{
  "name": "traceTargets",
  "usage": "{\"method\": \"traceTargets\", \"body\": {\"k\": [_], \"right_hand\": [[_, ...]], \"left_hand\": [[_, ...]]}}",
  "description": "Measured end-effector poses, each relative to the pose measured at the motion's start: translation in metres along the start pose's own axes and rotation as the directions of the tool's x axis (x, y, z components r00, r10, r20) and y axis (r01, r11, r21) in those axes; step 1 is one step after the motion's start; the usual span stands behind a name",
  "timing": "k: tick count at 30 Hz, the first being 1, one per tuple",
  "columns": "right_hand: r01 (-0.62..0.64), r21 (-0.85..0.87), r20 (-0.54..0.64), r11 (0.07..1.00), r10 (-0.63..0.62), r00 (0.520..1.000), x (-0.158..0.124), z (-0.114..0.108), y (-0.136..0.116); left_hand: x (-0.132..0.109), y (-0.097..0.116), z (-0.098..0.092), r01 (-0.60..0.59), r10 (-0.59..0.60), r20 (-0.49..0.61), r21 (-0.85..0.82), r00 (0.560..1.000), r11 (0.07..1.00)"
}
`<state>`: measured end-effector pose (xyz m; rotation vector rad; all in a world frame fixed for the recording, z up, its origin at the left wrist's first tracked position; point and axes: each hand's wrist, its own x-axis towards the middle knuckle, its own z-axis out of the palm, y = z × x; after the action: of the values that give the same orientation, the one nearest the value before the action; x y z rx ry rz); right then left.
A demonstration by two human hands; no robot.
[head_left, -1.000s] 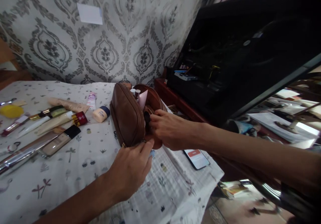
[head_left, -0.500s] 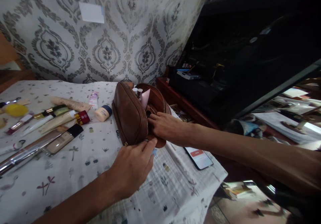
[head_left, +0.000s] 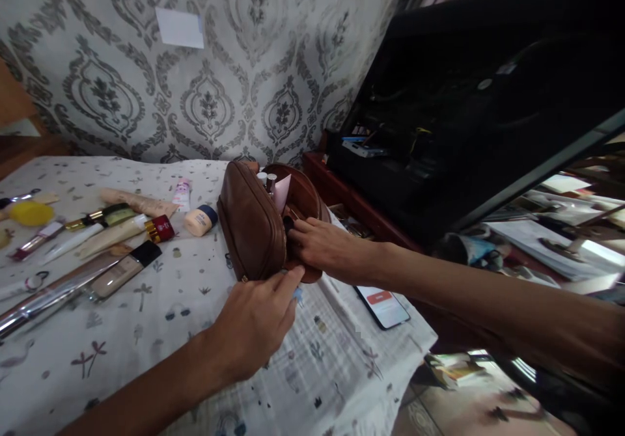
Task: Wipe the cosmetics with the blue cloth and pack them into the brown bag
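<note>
A brown leather pouch (head_left: 251, 224) stands open on the patterned cloth (head_left: 146, 332), with small bottles and a pink item sticking out of its top. My right hand (head_left: 319, 247) has its fingertips pushed into the pouch's near end, pinched around a small dark item I cannot name. My left hand (head_left: 254, 322) reaches to the pouch's lower corner, fingers curled against the zip end, a bit of light blue showing under the fingertips.
Cosmetic tubes, brushes and bottles (head_left: 97, 241) lie spread over the left of the cloth, with a small cream jar (head_left: 199, 219) near the pouch. A phone (head_left: 383, 306) lies screen-up by the right edge. A dark open case (head_left: 439, 130) rises at the right.
My right hand has slid a little lower and deeper into the pouch's end. My left hand stays at the pouch's lower corner.
</note>
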<state>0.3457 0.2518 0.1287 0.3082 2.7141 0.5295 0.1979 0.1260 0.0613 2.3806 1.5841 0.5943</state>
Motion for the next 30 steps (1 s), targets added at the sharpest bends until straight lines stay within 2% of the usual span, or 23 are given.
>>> {"method": "traceTargets", "body": {"k": [13, 23, 30], "right_hand": [[-0.006, 0.018, -0.057, 1.000, 0.007, 0.998, -0.006, 0.003, 0.006], [0.003, -0.008, 0.030, 1.000, -0.002, 1.000, -0.007, -0.006, 0.001], [-0.016, -0.030, -0.011, 0.999, 0.016, 1.000, -0.009, -0.007, 0.001]], "left_hand": [[0.000, 0.000, -0.001, 0.015, -0.015, 0.015, 0.013, 1.000, 1.000], [-0.001, -0.001, 0.001, 0.022, -0.022, 0.022, -0.001, 1.000, 1.000], [-0.001, -0.002, 0.002, 0.013, -0.013, 0.009, 0.005, 1.000, 1.000]]}}
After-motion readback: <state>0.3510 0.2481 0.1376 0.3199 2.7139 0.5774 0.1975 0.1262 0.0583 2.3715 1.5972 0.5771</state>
